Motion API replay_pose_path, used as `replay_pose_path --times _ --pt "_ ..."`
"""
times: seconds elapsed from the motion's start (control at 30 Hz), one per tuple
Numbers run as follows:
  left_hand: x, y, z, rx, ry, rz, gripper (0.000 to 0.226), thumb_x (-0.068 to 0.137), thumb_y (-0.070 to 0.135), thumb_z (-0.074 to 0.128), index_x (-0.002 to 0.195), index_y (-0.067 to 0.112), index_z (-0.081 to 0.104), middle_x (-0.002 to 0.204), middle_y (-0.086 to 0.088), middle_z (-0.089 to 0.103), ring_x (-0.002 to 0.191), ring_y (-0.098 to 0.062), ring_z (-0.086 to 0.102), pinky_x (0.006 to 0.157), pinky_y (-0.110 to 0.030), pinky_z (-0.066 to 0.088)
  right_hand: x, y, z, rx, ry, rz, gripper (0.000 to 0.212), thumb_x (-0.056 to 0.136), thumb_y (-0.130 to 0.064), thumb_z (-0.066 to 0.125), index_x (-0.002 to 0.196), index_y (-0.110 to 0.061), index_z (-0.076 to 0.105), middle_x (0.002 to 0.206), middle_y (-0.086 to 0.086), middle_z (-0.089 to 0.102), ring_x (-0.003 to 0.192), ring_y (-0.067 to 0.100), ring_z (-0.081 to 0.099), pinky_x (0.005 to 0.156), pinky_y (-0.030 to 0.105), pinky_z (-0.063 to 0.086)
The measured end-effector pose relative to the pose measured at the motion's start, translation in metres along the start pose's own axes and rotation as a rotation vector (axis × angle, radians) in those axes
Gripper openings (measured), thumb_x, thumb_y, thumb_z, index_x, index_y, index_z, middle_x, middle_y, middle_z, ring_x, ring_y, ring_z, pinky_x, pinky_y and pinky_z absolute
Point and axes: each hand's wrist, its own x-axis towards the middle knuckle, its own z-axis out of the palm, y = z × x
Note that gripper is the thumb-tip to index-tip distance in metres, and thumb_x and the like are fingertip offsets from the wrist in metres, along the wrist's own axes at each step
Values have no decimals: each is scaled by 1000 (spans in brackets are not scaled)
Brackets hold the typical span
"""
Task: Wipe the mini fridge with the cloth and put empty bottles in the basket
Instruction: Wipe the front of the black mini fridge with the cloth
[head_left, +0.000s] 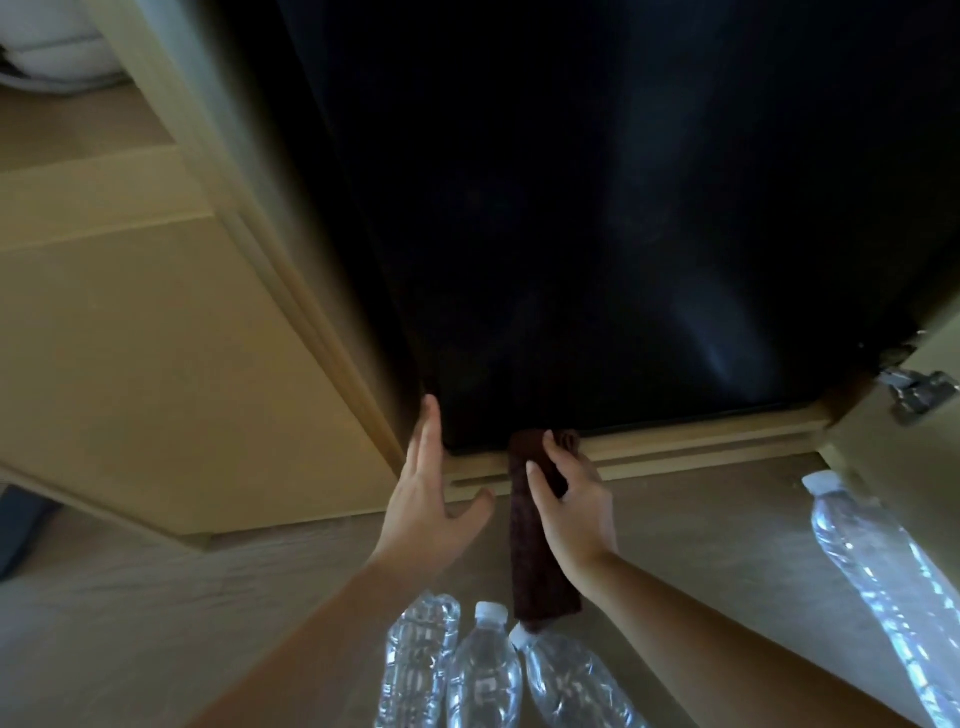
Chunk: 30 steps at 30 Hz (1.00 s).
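The black mini fridge (597, 234) fills the upper middle, set inside a wooden cabinet, its door closed. My left hand (431, 499) is flat and open, fingertips touching the door's lower left corner. My right hand (569, 499) grips a dark brown cloth (540, 566) that hangs down from the fridge's bottom edge towards the floor. Three clear plastic bottles (483, 675) lie side by side on the floor below my hands. A fourth, larger clear bottle (883, 571) lies at the right. No basket is in view.
The wooden cabinet frame (291, 270) runs along the fridge's left side and a sill (701, 441) below it. An open cabinet door with a metal hinge (917, 392) stands at the right. Light wood floor (182, 613) lies beneath.
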Motion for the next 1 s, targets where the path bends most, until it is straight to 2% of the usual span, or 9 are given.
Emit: replay_pose_path --times 0.07,0.17,0.23,0.37,0.47,0.6,0.77,0.83,1.0 --pt "-1 1 0 -12 -2 1 96 83 26 61 128 55 -18 154 13 3 140 -2 9 112 -32 24 -2 -5 10 3 -8 -11 41 91 -27 55 131 -21 49 136 2 45 117 1 39 77 -12 19" --pt "-2 5 -1 -41 14 -17 91 84 25 60 129 53 -14 153 11 10 139 -2 13 106 -22 19 -5 -11 23 -26 -65 -47 41 91 -28 55 131 -22 50 137 4 45 125 11 41 89 -5 20" --pt "-1 7 -2 -63 20 -36 90 85 22 59 130 51 -13 153 10 12 139 -2 13 106 -22 20 -5 -14 29 -42 -94 -63 41 91 -28 55 131 -21 50 137 6 46 126 13 42 94 3 23" --pt "-2 13 -3 -111 30 -86 89 86 17 58 136 43 -11 153 10 13 139 -2 12 106 -20 18 -4 -19 31 -90 -147 -111 41 91 -26 55 131 -20 49 139 6 44 129 12 38 90 -5 16" --pt "-4 23 -1 -113 83 -115 86 87 17 57 145 31 -6 153 9 15 139 -2 13 106 -19 18 -3 -21 25 -107 -185 -146 41 90 -27 56 131 -21 50 136 6 47 127 12 41 97 8 27" --pt "-8 43 0 -17 213 -84 78 87 16 56 147 21 6 149 5 22 137 -5 19 99 -15 21 -1 -28 9 -152 -221 -222 42 87 -26 59 129 -24 52 128 5 54 119 15 50 95 19 38" --pt "-16 68 7 118 241 -44 71 86 20 56 145 15 17 145 -1 30 136 -11 23 108 -30 29 0 -35 -28 -206 -176 -292 42 86 -30 61 127 -24 55 122 3 58 113 16 54 90 18 39" --pt "-19 82 13 171 217 -7 68 86 22 55 144 13 21 142 -1 32 133 -12 26 108 -28 29 1 -37 -48 -222 -160 -302 42 86 -30 62 126 -25 55 121 3 58 112 17 55 89 21 41" --pt "-15 122 33 264 156 101 62 88 31 50 142 15 24 142 3 31 131 -10 24 104 -19 21 7 -43 -101 -245 -93 -299 41 86 -28 61 127 -23 54 121 4 57 113 16 53 90 15 36"
